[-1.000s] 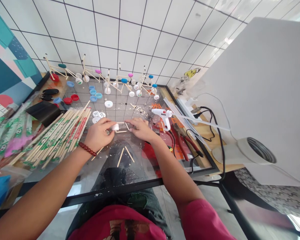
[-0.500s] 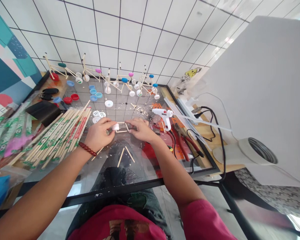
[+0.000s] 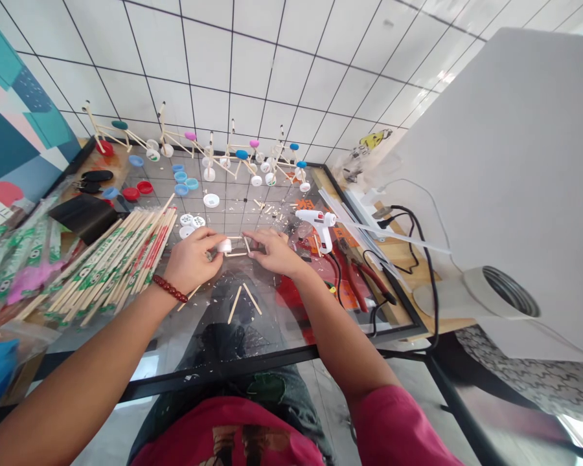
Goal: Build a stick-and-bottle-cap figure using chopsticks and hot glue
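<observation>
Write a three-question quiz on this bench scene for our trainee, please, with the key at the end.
1. What does the left hand hold?
2. True or false: the glue gun lies further right than the right hand.
3. Fill in the colour: the bracelet is dark ___.

Key: 1. A white cap. 2. True. 3. Red.

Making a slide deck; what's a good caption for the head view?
Left hand grips a white cap; right hand holds a short stick.
</observation>
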A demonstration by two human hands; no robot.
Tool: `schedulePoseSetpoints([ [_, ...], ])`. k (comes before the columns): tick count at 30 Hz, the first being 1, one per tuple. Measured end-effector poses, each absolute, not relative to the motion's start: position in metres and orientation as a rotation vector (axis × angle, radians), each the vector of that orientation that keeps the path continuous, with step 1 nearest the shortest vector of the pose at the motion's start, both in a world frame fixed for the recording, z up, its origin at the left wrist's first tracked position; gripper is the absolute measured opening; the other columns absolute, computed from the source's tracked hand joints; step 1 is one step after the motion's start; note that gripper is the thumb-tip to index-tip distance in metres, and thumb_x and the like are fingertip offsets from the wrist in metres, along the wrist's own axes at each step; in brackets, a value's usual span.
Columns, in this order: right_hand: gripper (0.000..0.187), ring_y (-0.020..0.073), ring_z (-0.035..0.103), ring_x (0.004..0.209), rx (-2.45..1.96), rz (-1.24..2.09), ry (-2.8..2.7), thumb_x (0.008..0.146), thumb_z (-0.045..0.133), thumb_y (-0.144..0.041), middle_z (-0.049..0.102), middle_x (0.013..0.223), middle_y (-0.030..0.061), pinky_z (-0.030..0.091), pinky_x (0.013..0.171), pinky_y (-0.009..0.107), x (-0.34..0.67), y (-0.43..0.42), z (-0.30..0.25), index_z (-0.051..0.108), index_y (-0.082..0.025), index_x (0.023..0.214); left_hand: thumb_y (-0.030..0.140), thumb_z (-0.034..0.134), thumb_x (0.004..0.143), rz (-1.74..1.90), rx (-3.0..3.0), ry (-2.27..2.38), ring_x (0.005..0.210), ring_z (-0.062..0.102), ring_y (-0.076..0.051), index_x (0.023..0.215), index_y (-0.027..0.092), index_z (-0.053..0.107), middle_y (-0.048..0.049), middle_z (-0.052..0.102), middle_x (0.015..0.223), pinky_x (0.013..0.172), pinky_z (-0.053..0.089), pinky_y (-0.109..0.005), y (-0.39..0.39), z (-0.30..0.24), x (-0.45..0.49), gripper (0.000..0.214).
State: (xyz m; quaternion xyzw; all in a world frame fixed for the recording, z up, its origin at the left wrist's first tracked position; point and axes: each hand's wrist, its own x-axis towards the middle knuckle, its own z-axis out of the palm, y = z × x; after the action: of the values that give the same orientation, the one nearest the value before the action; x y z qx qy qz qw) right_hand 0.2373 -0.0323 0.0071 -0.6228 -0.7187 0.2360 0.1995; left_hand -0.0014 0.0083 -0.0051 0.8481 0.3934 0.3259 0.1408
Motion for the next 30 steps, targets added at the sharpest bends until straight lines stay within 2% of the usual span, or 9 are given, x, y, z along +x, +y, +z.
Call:
schedulePoseSetpoints([
  [5, 0.053, 0.0288, 0.061, 0.117, -1.714, 0.656, -1.996, 0.087, 0.074, -0.011, 0.073, 0.105, 0.0040, 0.034, 0.114, 0.058, 0.239, -0.030, 0.003, 0.075, -0.031, 0.136, 0.030, 0.062, 0.086, 0.937, 2.451, 1.134, 0.077, 0.070, -0.020, 0.114, 0.021, 0.082, -0.0067, 0.078, 0.112, 0.075, 0.059, -0.034, 0.007, -0.004, -0.001, 0.036],
  [8, 0.059, 0.0288, 0.064, 0.114, -1.708, 0.647, -1.970, 0.085, 0.077, -0.013, 0.074, 0.107, 0.0047, 0.038, 0.112, 0.057, 0.242, -0.029, 0.001, 0.071, -0.027, 0.142, 0.029, 0.062, 0.086, 0.936, 2.445, 1.127, 0.078, 0.071, -0.020, 0.114, 0.021, 0.082, -0.0070, 0.078, 0.111, 0.076, 0.059, -0.035, 0.007, -0.004, -0.001, 0.036],
  [11, 0.059, 0.0272, 0.067, 0.108, -1.660, 0.615, -1.953, 0.084, 0.077, -0.013, 0.075, 0.105, 0.0046, 0.043, 0.108, 0.053, 0.246, -0.029, 0.000, 0.071, -0.026, 0.141, 0.030, 0.062, 0.086, 0.944, 2.441, 1.130, 0.079, 0.071, -0.021, 0.114, 0.020, 0.082, -0.0075, 0.078, 0.111, 0.077, 0.059, -0.035, 0.007, -0.004, -0.001, 0.036],
  [14, 0.051, 0.0250, 0.068, 0.101, -1.627, 0.579, -1.932, 0.082, 0.079, -0.015, 0.075, 0.103, 0.0037, 0.046, 0.103, 0.048, 0.246, -0.032, 0.000, 0.074, -0.024, 0.133, 0.030, 0.062, 0.085, 0.943, 2.444, 1.133, 0.078, 0.071, -0.020, 0.113, 0.021, 0.082, -0.0070, 0.078, 0.111, 0.077, 0.059, -0.035, 0.007, -0.004, -0.001, 0.036],
  [20, 0.036, 0.0265, 0.067, 0.104, -1.688, 0.516, -1.887, 0.078, 0.087, -0.021, 0.073, 0.103, 0.0031, 0.037, 0.108, 0.050, 0.231, -0.042, 0.003, 0.076, -0.022, 0.112, 0.031, 0.061, 0.085, 0.956, 2.436, 1.133, 0.075, 0.069, -0.019, 0.111, 0.021, 0.082, -0.0062, 0.078, 0.110, 0.074, 0.058, -0.033, 0.007, -0.004, 0.000, 0.034],
  [27, 0.014, 0.0268, 0.064, 0.108, -1.699, 0.460, -1.975, 0.088, 0.083, -0.022, 0.072, 0.101, 0.0043, 0.030, 0.106, 0.048, 0.223, -0.044, 0.005, 0.080, -0.024, 0.102, 0.032, 0.061, 0.087, 0.928, 2.449, 1.161, 0.076, 0.069, -0.019, 0.112, 0.023, 0.081, -0.0059, 0.079, 0.112, 0.076, 0.058, -0.034, 0.007, -0.004, -0.001, 0.034],
  [30, 0.011, 0.0266, 0.064, 0.111, -1.692, 0.480, -1.996, 0.091, 0.083, -0.022, 0.073, 0.105, 0.0047, 0.029, 0.107, 0.049, 0.221, -0.044, 0.005, 0.082, -0.025, 0.101, 0.031, 0.061, 0.086, 0.926, 2.450, 1.161, 0.076, 0.068, -0.019, 0.113, 0.023, 0.081, -0.0058, 0.079, 0.112, 0.076, 0.058, -0.033, 0.007, -0.004, 0.000, 0.034],
])
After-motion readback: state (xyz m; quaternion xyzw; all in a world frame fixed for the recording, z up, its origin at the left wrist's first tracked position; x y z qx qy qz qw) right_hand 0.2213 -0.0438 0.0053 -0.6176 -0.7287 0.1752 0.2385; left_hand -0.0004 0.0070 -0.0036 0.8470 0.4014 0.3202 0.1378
